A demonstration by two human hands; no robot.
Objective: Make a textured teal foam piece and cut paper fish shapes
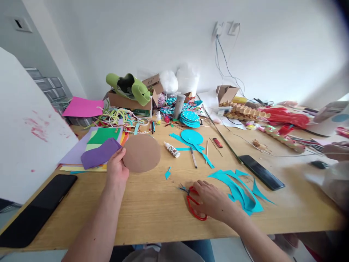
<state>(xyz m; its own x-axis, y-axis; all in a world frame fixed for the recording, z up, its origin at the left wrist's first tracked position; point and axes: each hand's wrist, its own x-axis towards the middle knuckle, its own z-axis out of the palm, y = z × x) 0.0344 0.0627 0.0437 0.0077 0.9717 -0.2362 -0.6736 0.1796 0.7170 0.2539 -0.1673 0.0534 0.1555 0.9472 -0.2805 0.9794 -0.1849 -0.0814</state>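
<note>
Nearest, the right hand (209, 200) lies over the red-handled scissors (194, 203) on the wooden surface (152, 214), fingers curled on the handles; just beyond, teal offcuts (240, 189); the left hand (117, 168) pinches the edge of a brown felt circle (141, 153); farther, a glue bottle (171, 149).

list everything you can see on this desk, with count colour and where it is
brown disc: 1, brown, left-centre, held at its edge
scissors: 1, red handles, front centre
teal scraps: several, teal, right of scissors
teal circle: 1, teal, centre
glue bottle: 1, white, lying centre
phones: 2, black, right and front left
purple felt: 1, purple, left
cardboard box: 1, brown, back
table: 1, wood
left hand: holds disc
right hand: on scissors
</note>
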